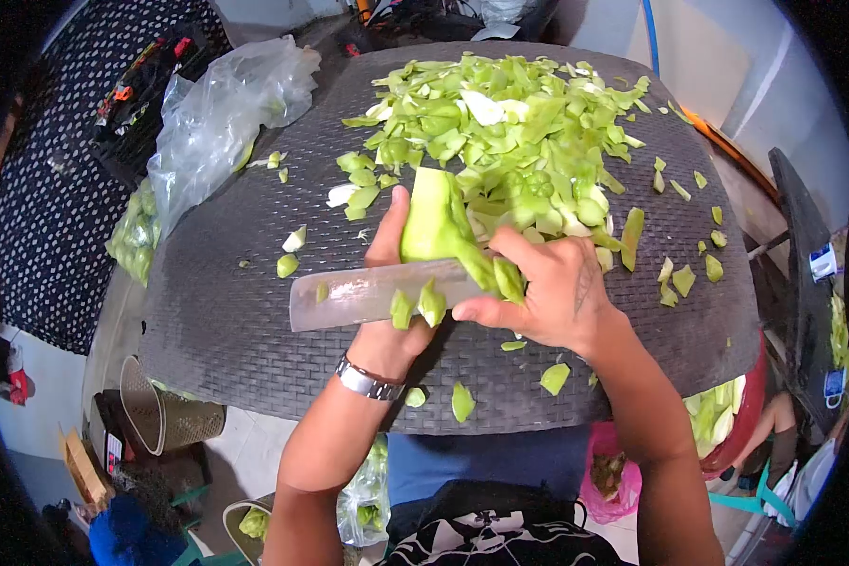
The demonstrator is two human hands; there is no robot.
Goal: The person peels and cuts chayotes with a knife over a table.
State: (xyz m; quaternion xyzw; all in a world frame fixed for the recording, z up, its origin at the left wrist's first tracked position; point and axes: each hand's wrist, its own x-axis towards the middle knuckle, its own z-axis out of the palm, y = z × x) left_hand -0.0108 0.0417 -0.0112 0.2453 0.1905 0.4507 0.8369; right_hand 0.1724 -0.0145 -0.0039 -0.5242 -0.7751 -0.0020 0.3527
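My left hand (387, 345) grips a partly peeled chayote (428, 222) from below and behind the blade, its thumb along the left side. The flesh is pale green where cut and knobbly along the right. My right hand (566, 292) is closed around the handle of a broad knife (349, 294), the handle mostly hidden by the fingers. The blade points left across the chayote's lower end, with several bits of green peel stuck to it. Beyond the hands lies a large heap of green peel and pieces (509, 132).
Loose peelings dot the dark woven tabletop (245, 368). A clear plastic bag (222, 132) with green vegetables hangs over the left edge. Below stand a woven basket (174, 410), a pink bag (613, 476) and a red tub (747, 415). Another person's leg (774, 429) shows at right.
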